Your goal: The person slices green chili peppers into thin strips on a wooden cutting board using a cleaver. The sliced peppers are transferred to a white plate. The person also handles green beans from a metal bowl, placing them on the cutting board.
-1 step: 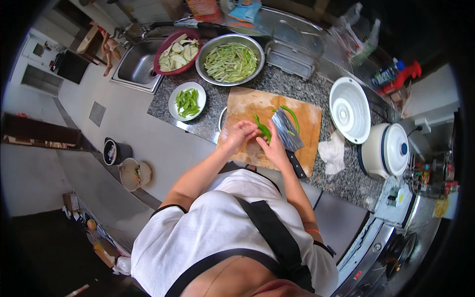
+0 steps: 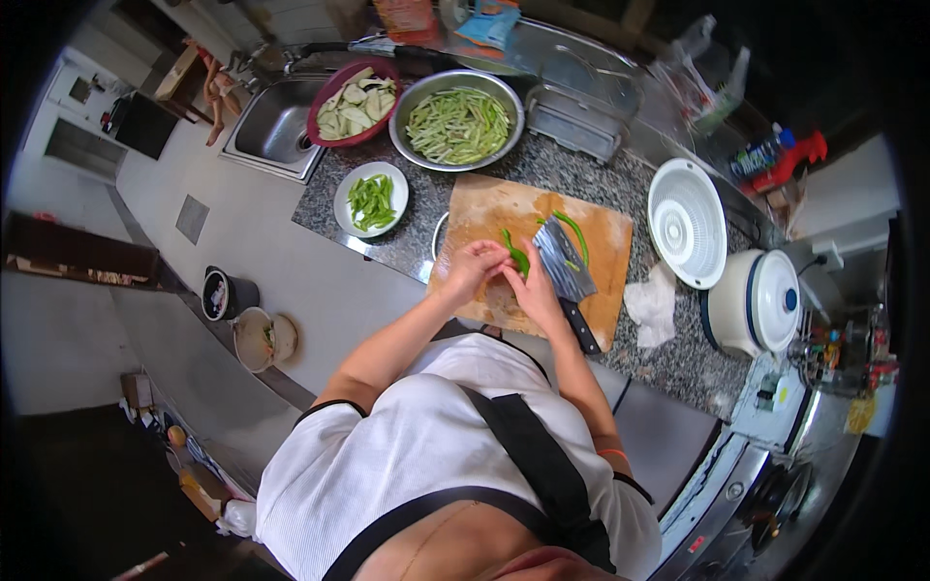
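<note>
On the granite counter lies a wooden cutting board (image 2: 605, 242). My left hand (image 2: 472, 269) and my right hand (image 2: 536, 295) meet over the board's near-left part, and both pinch a green chili pepper (image 2: 516, 257) between their fingertips. Just right of the hands a cleaver (image 2: 564, 261) lies flat on the board with its black handle pointing toward me; neither hand grips it. A second long green pepper (image 2: 573, 230) lies on the board behind the blade.
Left of the board is a white plate of cut green pieces (image 2: 371, 198). Behind are a steel bowl of green strips (image 2: 457, 124), a red bowl of pale slices (image 2: 354, 102) and a sink (image 2: 276, 126). To the right are a white colander (image 2: 686, 223), a rice cooker (image 2: 756, 300) and a paper towel (image 2: 651, 305).
</note>
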{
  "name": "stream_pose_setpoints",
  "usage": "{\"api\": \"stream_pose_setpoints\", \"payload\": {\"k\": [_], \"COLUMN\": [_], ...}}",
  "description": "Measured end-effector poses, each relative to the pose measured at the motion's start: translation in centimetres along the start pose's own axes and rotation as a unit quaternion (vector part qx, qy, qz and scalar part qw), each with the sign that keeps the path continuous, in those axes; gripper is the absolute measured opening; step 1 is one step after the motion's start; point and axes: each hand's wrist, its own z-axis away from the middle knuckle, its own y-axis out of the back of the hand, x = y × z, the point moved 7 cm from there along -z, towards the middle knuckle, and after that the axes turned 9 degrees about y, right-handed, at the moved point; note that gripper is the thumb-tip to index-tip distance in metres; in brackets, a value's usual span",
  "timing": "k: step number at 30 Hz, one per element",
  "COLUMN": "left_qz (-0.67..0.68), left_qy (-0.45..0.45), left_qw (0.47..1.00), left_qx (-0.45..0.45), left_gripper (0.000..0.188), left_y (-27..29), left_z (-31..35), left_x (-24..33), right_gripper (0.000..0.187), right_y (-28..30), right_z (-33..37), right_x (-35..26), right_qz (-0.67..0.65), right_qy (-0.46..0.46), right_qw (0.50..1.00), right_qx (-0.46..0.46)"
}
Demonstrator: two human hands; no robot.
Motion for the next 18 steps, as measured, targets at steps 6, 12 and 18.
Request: {"api": "stream_pose_setpoints", "payload": {"k": [6, 12, 18], "left_qz": [-0.229, -0.315, -0.356], "left_qy": [-0.114, -0.106, -0.083], "left_qw": [0.967, 0.943, 0.931], "left_qx": [0.001, 0.009, -0.019], "left_gripper": [0.014, 0.015, 0.015], "left_y": [0.7, 1.3, 1.7], "left_z": [0.6, 0.8, 0.2], "left_x": [3.5, 4.8, 5.0], "right_gripper": [0.018, 0.014, 0.014], "right_y": [-2.4, -4.7, -5.5], "right_z": [-1.9, -1.7, -1.3], "right_x": [0.0, 2.1, 2.5], "right_qz": [0.078, -0.088, -0.152], "right_qy": [-0.034, -0.169, -0.232], "right_qw": [0.994, 0.976, 0.952], "right_qx": [-0.073, -0.104, -0.129]}}
